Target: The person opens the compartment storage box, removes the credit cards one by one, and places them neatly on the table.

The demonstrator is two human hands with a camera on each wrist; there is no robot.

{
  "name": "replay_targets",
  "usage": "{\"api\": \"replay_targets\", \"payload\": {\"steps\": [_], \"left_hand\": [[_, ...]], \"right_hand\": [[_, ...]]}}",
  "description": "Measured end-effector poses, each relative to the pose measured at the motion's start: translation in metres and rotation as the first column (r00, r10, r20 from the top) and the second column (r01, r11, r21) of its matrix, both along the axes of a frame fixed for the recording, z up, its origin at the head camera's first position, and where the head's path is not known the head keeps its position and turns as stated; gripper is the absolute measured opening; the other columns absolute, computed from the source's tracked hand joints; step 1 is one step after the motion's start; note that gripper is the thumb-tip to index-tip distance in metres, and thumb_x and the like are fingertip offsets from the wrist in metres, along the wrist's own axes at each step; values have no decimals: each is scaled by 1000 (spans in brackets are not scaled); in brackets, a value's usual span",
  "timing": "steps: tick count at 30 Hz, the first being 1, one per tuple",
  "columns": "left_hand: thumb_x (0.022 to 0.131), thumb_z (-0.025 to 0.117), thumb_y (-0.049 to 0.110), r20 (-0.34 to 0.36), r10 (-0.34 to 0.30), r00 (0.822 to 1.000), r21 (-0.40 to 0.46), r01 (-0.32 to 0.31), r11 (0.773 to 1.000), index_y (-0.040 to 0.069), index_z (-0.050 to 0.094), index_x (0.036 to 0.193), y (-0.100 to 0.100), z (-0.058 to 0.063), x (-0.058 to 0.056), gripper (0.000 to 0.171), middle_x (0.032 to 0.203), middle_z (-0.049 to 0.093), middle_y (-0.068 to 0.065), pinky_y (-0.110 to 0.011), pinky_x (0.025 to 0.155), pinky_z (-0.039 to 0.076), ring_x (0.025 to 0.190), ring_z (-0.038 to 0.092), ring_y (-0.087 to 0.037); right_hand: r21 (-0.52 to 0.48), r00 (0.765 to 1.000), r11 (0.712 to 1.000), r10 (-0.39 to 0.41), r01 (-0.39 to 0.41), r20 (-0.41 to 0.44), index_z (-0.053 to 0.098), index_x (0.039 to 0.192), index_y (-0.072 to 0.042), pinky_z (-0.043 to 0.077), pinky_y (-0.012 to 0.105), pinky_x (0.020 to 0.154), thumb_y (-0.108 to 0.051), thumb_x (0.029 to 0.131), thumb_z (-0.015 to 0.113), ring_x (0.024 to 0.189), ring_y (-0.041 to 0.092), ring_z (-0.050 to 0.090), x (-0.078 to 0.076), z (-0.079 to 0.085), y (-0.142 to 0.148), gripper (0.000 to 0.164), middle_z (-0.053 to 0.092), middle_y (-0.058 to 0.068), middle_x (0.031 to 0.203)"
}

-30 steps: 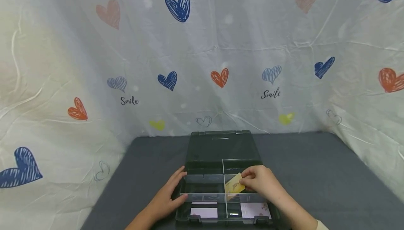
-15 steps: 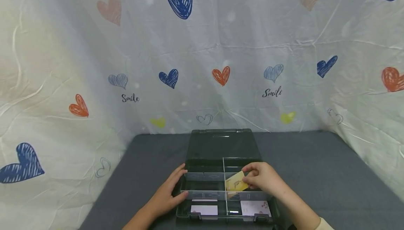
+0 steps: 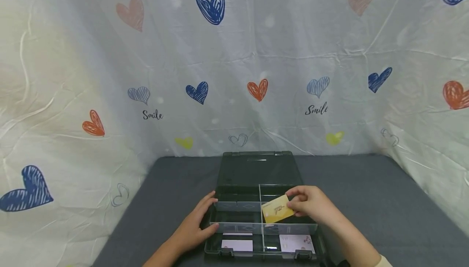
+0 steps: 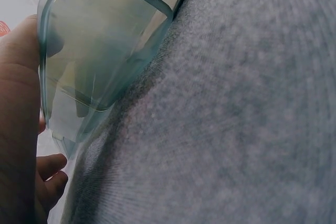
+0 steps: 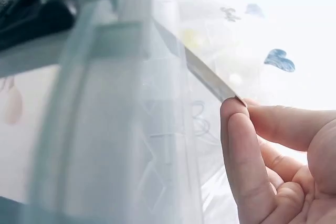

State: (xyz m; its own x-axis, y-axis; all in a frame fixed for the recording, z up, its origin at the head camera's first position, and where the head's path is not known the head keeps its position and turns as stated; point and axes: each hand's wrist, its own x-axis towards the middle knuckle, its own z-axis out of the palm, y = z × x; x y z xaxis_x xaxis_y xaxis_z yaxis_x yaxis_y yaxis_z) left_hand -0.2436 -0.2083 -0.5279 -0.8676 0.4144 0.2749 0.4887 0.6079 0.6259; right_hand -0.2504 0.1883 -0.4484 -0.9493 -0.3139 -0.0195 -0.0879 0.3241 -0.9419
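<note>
A dark green translucent box [image 3: 261, 169] lies with its lid folded back, and thin clear dividers split its tray into compartments. Between thumb and fingertips, my right hand [image 3: 311, 205] pinches the right end of a yellow card [image 3: 275, 209]. The card tilts over the middle right compartment, its printed face showing; the right wrist view shows the card [image 5: 210, 80] edge-on at the fingertips. My left hand [image 3: 194, 222] rests against the box's left side, thumb and fingers spread along the rim. In the left wrist view the box's side wall [image 4: 100, 40] stands beside this hand.
White cards [image 3: 237, 245] lie in the front left compartment, and a white card with a floral print [image 3: 296, 243] in the front right one. Two latches [image 3: 303, 254] sit on the front edge. Grey cloth [image 3: 340, 185] covers the table; a heart-patterned curtain [image 3: 227, 55] hangs behind.
My right hand has moved slightly right and up with the yellow card, which has swung flatter and shows more of its face. The left hand stays at the box's side.
</note>
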Motion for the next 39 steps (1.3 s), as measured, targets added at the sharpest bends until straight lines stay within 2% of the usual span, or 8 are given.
{"api": "replay_targets", "payload": {"steps": [16, 22, 31, 39], "left_hand": [[93, 73, 41, 13, 2, 1000, 8, -2, 1000, 19, 46, 151, -1, 0, 2, 68, 167, 27, 3, -60, 107, 40, 149, 32, -23], [93, 74, 41, 6, 1, 1000, 6, -1, 1000, 16, 46, 151, -1, 0, 0, 69, 167, 27, 3, -60, 107, 40, 149, 32, -23], [93, 73, 41, 0, 1, 1000, 0, -1, 1000, 16, 46, 151, -1, -1, 0, 69, 168, 27, 3, -60, 106, 41, 149, 32, -23], [93, 73, 42, 8, 1, 1000, 3, -1, 1000, 16, 46, 151, 0, 0, 1, 69, 168, 27, 2, -60, 106, 41, 149, 32, -24]], "right_hand": [[-47, 1000, 999, -9, 9, -6, 59, 124, 15, 59, 33, 68, -5, 93, 73, 77, 23, 67, 0, 19, 21, 40, 74, 14, 93], [-56, 998, 997, -56, 56, 7, 58, 126, 15, 59, 34, 70, -6, 94, 73, 77, 24, 68, 2, 29, 32, 41, 73, 12, 94], [-11, 991, 991, -134, 134, 1, 57, 130, 14, 59, 36, 70, -10, 94, 74, 81, 22, 67, 3, 37, 52, 46, 73, 14, 102], [-18, 993, 993, -117, 117, 1, 53, 131, 17, 59, 36, 71, -10, 96, 72, 78, 22, 68, 2, 40, 68, 48, 73, 12, 98]]}}
